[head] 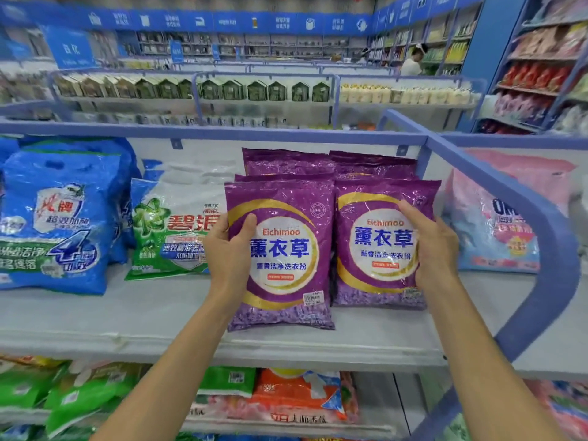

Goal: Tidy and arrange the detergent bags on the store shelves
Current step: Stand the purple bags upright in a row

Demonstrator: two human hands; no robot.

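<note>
L hand (229,249), R hand (436,246), gripping Eichimoo bags (283,202)

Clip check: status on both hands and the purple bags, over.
Status: left grip holds left purple bag by its edge. And right grip holds right purple bag. A green-white bag lies close beside left grip.

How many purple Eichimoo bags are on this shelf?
6: left front bag held by the left hand, right front bag by the right hand, two middle bags just behind, two back bags. Others may be hidden.
</note>
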